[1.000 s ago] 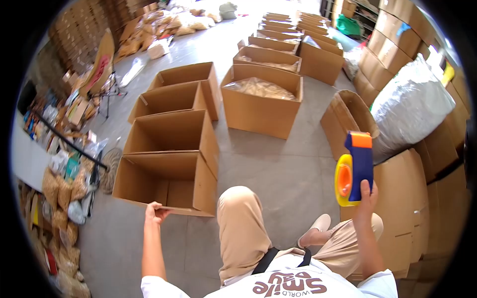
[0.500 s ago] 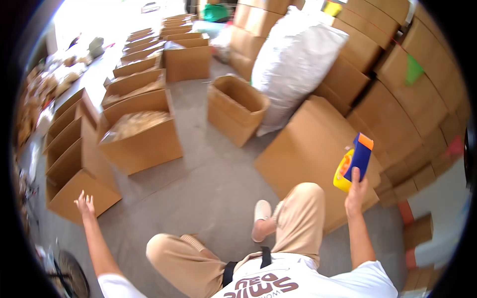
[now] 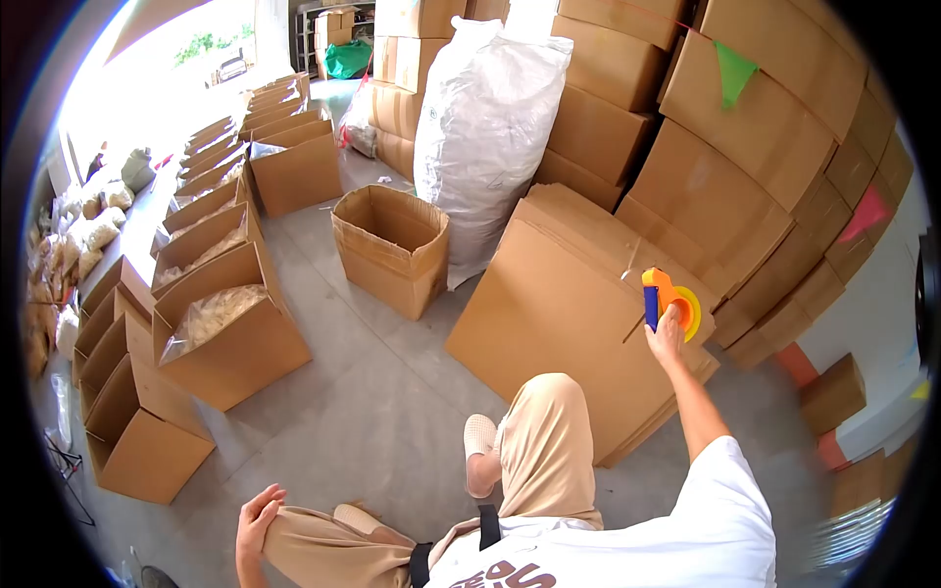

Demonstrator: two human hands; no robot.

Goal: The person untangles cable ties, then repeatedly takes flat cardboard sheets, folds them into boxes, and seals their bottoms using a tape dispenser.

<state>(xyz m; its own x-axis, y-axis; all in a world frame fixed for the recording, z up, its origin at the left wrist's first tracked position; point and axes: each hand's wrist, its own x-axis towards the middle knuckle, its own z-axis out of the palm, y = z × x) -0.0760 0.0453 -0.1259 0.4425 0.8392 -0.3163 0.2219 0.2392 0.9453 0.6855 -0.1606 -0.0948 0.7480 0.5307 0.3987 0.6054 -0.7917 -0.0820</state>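
In my right hand (image 3: 667,340) is an orange and blue tape gun (image 3: 665,285) with a yellow roll, gripped by its handle. It is over the right side of a stack of flat cardboard sheets (image 3: 549,294). My left hand (image 3: 259,517) rests on my bent left knee, fingers laid over the trouser cloth and holding nothing. Left of that knee stand nested, open cardboard boxes (image 3: 162,441). Beyond them sits an open box (image 3: 240,358) with clear plastic bags of pale contents inside.
An open-topped carton (image 3: 387,269) stands ahead on the grey floor, beside a tall white sack (image 3: 480,137). Piled cartons (image 3: 701,181) line the right side. Rows of open boxes (image 3: 294,171) run toward the bright doorway, with bags (image 3: 98,230) heaped at far left.
My left hand has come down from near the nested boxes onto my knee. The tape gun has turned in my right hand, showing its orange side and yellow roll. My view has shifted right.
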